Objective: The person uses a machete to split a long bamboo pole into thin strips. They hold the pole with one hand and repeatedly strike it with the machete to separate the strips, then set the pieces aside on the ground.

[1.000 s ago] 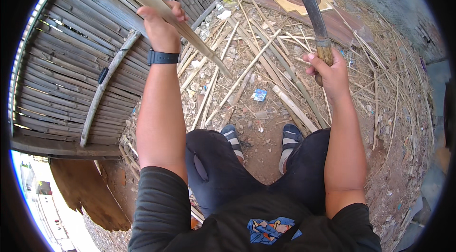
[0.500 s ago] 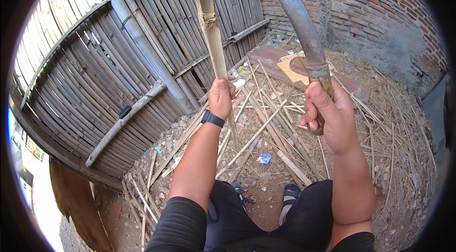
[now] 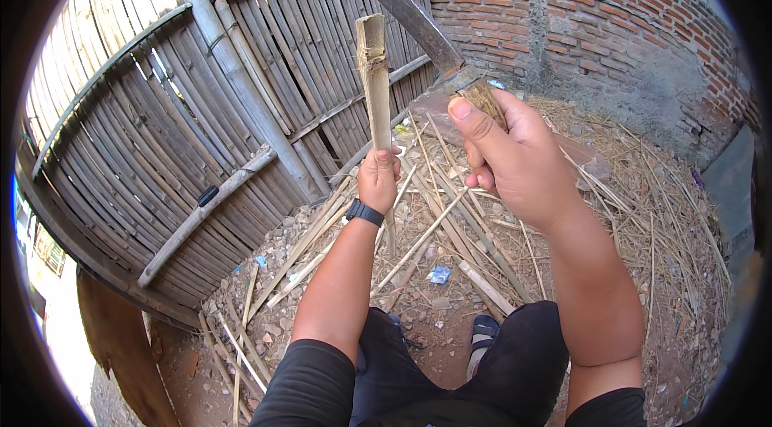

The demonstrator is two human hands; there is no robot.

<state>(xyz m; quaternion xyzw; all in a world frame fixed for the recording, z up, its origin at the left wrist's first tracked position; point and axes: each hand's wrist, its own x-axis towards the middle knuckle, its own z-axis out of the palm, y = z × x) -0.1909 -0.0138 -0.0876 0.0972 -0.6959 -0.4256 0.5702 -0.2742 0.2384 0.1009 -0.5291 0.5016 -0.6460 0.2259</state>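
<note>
My left hand (image 3: 378, 181), with a dark watch at its wrist, is closed around a split bamboo piece (image 3: 375, 89) held upright. A rough node crosses the bamboo near its top, and its lower end points down toward the ground. Raised higher and to the right, my right hand (image 3: 515, 153) grips a machete by its wooden handle. The machete's dark, worn blade (image 3: 402, 9) slants up and left, over and beyond the bamboo's top. Blade and bamboo look apart. The blade's tip runs out at the upper edge of the view.
A bamboo slat fence (image 3: 177, 178) with a thick post (image 3: 249, 89) stands at left. Behind is a brick wall (image 3: 482, 17). Split bamboo strips (image 3: 482, 242), straw (image 3: 627, 242) and a blue wrapper (image 3: 439, 274) litter the ground. A brown board (image 3: 587, 155) lies beyond my right hand.
My right hand has risen and swung left, tilting the machete blade leftward over the bamboo. The bamboo in my left hand has turned slightly more upright, its top shifting right and lower.
</note>
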